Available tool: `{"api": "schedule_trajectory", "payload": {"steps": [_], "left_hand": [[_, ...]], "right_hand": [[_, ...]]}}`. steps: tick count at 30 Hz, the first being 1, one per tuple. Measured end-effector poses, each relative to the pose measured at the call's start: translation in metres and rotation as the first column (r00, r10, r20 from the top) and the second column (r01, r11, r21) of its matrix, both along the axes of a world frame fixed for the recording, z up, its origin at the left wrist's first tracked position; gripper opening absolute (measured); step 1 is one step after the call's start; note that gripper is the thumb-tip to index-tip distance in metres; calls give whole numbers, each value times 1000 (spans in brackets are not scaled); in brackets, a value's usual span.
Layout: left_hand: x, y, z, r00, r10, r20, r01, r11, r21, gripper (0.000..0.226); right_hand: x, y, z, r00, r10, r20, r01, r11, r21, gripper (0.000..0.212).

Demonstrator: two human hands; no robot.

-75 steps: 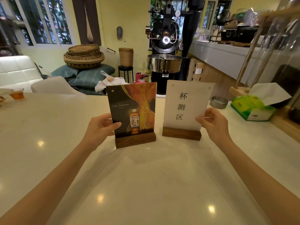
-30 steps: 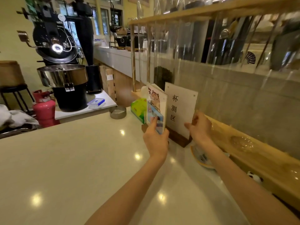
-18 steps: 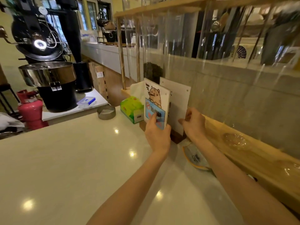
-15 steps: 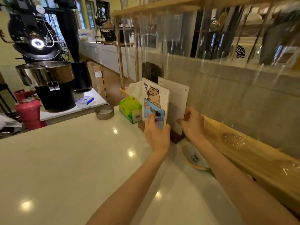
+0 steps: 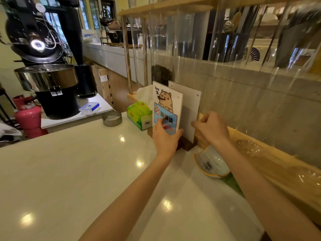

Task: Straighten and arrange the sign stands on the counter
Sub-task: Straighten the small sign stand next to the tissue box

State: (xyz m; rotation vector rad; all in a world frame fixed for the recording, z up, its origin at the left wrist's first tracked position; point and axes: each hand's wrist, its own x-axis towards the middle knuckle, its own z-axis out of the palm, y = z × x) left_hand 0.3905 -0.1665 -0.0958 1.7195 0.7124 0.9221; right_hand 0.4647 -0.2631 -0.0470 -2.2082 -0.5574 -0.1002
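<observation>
Both upright at counter point(image 5: 73, 171) back edge: left hand point(image 5: 165, 138) pinches tiger sign stand point(image 5: 167, 103); right hand point(image 5: 211, 126) grips white sign stand point(image 5: 189, 108) just behind; tissue box point(image 5: 139, 113) beside.

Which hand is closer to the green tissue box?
Left. The left hand holds the tiger sign right beside the green tissue box; the right hand is farther away, past both signs.

two sign stands point(image 5: 166, 108), two hands point(image 5: 165, 138), one tissue box point(image 5: 139, 115)
</observation>
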Motion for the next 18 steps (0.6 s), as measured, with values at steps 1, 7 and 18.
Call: {"api": "schedule_trajectory", "payload": {"steps": [1,7,18], "left_hand": [[-3,4,-2,999,-37,-15,37,999,-11,75],[-28,33,-9,939,-161,-303,220,960,173,76],[-37,30,-23,752,-152,-641,433,848,306,75]], "right_hand": [[-3,-1,5,1000,3,14,-3,1000,-1,22],[-21,8,25,973,230,14,-229,959,167,17],[-26,28,16,895,437,-94,-417,891,179,31]]}}
